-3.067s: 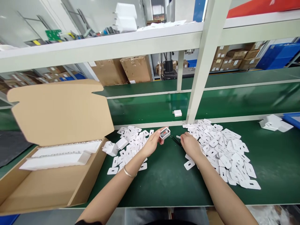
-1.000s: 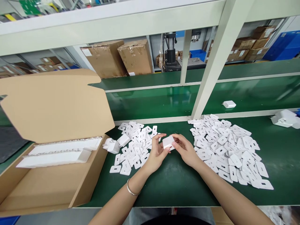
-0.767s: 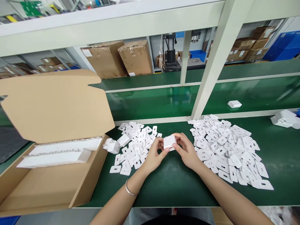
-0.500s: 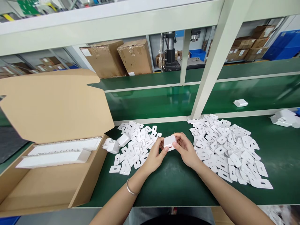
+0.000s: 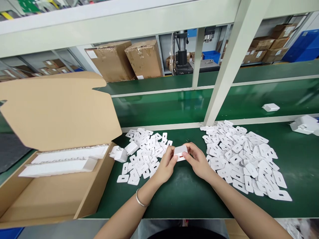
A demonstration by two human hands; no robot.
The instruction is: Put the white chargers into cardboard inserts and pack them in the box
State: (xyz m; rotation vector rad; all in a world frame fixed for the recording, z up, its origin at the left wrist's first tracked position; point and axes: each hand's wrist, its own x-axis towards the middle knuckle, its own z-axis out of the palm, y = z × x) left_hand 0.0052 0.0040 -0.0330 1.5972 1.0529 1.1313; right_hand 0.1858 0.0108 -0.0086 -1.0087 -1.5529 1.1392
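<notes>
Both of my hands meet over the green bench and pinch one small white charger block (image 5: 179, 152) with a red port on its near face. My left hand (image 5: 165, 165) grips its left side, fingers curled. On the block's right side my right hand (image 5: 197, 160) has thumb and fingers closed. A pile of flat white plastic plates (image 5: 147, 153) lies just left of my hands. A larger pile of the same plates (image 5: 243, 157) spreads to the right.
An open cardboard box (image 5: 53, 189) with white trays inside sits at the left, lid raised. Two white chargers (image 5: 123, 152) lie by its corner. Another charger (image 5: 270, 107) rides the green conveyor behind. A white frame post (image 5: 224, 76) stands ahead. White parts (image 5: 304, 124) lie far right.
Three seconds ago my left hand alone held the open-ended block and my right hand was beside black tweezers. Now both hands hold the closed white block. The charger on the conveyor moved right.
</notes>
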